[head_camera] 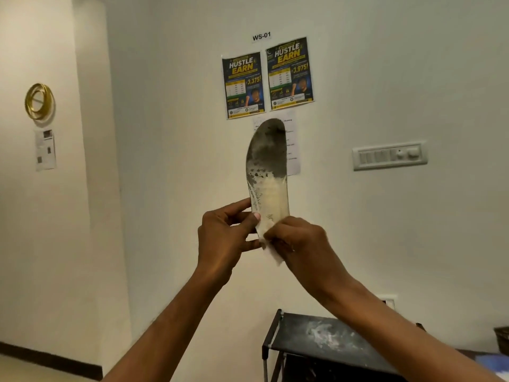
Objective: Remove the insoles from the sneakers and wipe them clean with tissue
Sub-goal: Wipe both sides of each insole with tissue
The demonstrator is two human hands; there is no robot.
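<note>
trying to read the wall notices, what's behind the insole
A white printed sheet on the wall, below two posters. The insole covers most of it; only its right strip and top left corner show, text too small to read.

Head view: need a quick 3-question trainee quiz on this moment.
1. True or false: the insole is held with its toe end pointing down.
2. Which hand holds the tissue? A) left B) right C) neither
3. Fill in: the dark grime covers the insole's ___ half.
Key: 1 false, toe end is up. 2 B, the right hand presses it to the heel end while the left hand grips the insole's edge. 3 upper.
</note>
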